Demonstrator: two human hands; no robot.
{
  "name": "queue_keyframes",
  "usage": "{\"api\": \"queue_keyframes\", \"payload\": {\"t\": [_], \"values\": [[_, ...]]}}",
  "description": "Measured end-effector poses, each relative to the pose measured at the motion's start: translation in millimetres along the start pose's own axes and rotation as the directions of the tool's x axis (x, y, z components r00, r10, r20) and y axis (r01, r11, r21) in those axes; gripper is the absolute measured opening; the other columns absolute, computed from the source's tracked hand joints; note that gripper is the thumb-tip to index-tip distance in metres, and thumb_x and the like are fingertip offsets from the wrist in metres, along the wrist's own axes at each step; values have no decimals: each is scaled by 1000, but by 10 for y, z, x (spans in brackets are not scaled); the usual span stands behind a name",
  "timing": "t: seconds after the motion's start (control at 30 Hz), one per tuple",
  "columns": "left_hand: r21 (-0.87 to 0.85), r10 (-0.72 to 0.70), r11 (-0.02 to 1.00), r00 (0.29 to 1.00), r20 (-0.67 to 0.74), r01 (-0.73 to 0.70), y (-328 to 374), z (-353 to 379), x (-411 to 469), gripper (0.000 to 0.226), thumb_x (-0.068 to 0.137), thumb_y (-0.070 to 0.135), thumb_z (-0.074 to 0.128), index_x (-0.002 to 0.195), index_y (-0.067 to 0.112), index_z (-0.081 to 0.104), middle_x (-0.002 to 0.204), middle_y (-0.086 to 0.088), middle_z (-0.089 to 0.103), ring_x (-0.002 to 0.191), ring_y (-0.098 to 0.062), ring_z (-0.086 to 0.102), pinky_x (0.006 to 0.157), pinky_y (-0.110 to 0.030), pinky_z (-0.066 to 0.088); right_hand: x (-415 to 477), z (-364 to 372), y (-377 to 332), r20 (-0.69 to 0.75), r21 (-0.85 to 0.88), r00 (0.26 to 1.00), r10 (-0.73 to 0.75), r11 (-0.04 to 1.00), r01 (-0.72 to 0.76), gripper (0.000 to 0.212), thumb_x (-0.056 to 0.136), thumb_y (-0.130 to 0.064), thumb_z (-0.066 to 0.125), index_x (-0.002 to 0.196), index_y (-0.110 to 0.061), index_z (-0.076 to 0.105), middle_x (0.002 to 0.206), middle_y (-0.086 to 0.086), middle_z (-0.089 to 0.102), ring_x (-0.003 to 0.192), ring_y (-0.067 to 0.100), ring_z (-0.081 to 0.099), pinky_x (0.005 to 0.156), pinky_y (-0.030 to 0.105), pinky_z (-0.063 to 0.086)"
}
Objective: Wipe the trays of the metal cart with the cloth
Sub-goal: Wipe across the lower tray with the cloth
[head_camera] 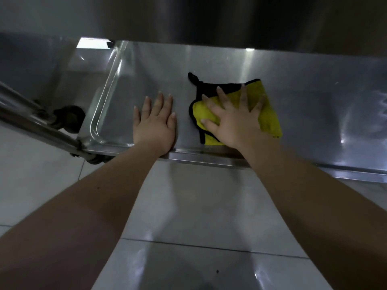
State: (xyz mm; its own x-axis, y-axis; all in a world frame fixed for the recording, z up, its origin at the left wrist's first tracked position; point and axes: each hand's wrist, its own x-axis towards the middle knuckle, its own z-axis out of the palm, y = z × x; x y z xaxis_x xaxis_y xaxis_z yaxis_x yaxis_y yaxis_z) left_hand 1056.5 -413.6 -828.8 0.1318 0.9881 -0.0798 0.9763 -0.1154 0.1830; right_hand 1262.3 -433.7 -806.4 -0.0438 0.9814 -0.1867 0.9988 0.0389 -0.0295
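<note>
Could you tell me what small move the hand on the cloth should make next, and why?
Probably slide the right hand with the yellow cloth rightward along the tray: that hand lies spread flat on the cloth, the left hand rests flat on bare metal just to its left, and a long stretch of tray lies to the right.

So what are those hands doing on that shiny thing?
A person is wiping a metal cart tray. The right hand presses flat on a yellow cloth lying on the tray. The left hand rests flat on the bare metal beside it, not touching the cloth.
</note>
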Motion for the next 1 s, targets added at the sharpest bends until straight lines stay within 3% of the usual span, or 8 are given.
{"api": "queue_keyframes", "payload": {"t": [0.2, 0.43, 0.77, 0.87, 1.0], "values": [[54, -19, 998, 1000, -15, 20, -275, -40, -128, 55, 104, 41, 24, 156, 34, 11, 165, 7, 5, 151, -26, 0, 119, -53, -5, -95, 139, -375, -65, -36, 998, -18, 999, 15, 63, 91, -72, 11, 150, -53, -3, 165, -5, -5, 146, 47, -7, 105, 77, -7], [99, 8, 995, 1000, -18, -6, -529, -66, 40, 54, 103, 48, 21, 156, 39, 10, 165, 3, 4, 151, -29, -1, 118, -58, -5, 34, 160, -602, -49, -15, 999, -3, 1000, 2, 61, 93, -71, 13, 149, -54, -4, 165, -5, -7, 146, 47, -10, 106, 76, -8], [85, 6, 996, 1000, -16, -5, -559, -73, 88, 54, 102, 50, 19, 154, 44, 8, 165, 5, 2, 151, -28, -3, 118, -58, -6, 739, -39, -406, 55, 94, 981, 188, 977, -193, 60, 94, -70, 16, 149, -56, -1, 164, -11, -8, 146, 44, -16, 105, 76, -11], [86, -7, 996, 1000, -23, 9, -545, -60, 90, 54, 102, 49, 20, 155, 43, 8, 165, 4, 3, 151, -28, -2, 118, -58, -6, 593, -19, -465, 67, 84, 988, 142, 985, -148, 60, 94, -69, 18, 149, -56, -1, 164, -12, -7, 147, 42, -15, 108, 74, -10], [89, -15, 996, 999, -43, 19, -534, -49, 95, 54, 102, 49, 21, 155, 43, 9, 165, 4, 5, 151, -29, 0, 117, -58, -5, 32, 91, -518, -4, 23, 1000, -27, 999, 27, 59, 96, -66, 20, 150, -55, 0, 165, -11, -3, 148, 43, -7, 110, 72, -4]]}}
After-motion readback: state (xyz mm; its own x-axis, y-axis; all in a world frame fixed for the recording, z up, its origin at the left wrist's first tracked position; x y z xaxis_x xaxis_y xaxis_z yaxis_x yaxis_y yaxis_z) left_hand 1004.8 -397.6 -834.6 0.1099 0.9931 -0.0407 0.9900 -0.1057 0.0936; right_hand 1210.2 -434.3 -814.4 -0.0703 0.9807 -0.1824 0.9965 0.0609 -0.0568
